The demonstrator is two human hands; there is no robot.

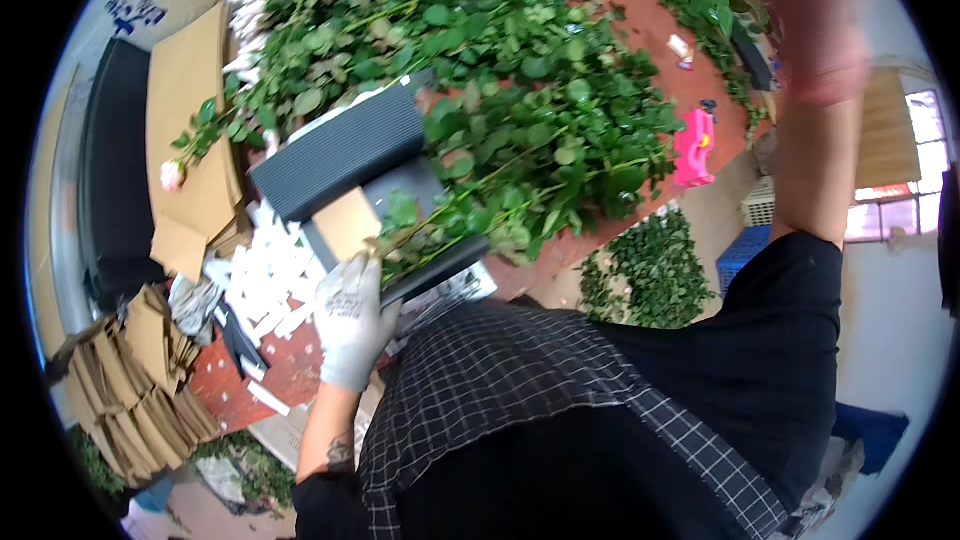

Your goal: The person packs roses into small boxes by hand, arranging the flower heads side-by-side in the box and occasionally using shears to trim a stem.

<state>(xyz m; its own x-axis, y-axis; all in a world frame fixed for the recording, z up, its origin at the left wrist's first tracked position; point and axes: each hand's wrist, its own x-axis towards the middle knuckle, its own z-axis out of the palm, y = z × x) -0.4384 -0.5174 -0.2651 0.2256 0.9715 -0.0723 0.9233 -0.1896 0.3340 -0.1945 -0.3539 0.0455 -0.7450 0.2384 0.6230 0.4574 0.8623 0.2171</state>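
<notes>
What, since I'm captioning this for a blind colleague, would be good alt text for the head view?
A pale-gloved left hand is at a cardboard piece and leafy stems, below a black ridged panel; the right hand is raised, blurred, at upper right. Foliage covers much of a red table, a pink object near its edge.

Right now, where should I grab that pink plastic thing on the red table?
Probably around the middle of the pink plastic thing, coming from its right. It looks longer than it is wide, so your fingers could wrap across it. Green leaves crowd its left side, while some bare red table shows on its right.
</notes>
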